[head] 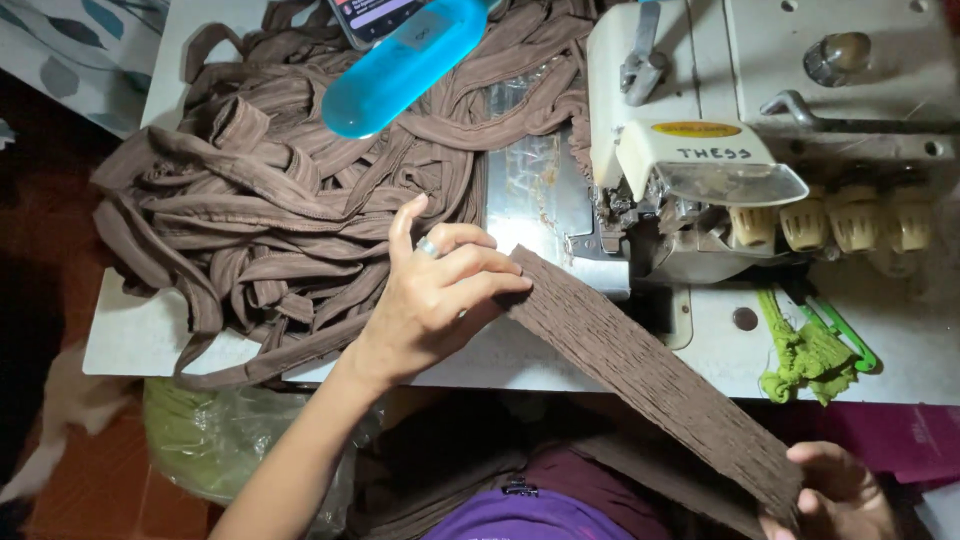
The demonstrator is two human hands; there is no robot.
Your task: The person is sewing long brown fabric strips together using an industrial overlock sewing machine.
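Brown ribbed cloth, one long strip (650,380), runs taut between your two hands; your left hand (430,295), with a ring (428,247) on one finger, lies flat with its fingers spread and pressed on the strip's upper end, pinning it to the table just in front of the sewing machine (760,130); your right hand (835,490), low at the frame's bottom edge, grips the strip's lower end between thumb and fingers, so the strip slopes from the machine's metal plate (535,190) down off the table edge toward your lap; just left of your left hand sits a big tangled heap of brown strips (260,210), covering most of the table's left half, with one loop hanging over the front edge; on top of the heap, at the far side, rests a blue plastic case (400,65), touching a phone (370,15) beyond it; right of the machine's plate, on the white table (130,340), lies a bundle of green thread (805,355) beside a green tool (845,335); below the table's left corner a green plastic bag (205,440) shows.
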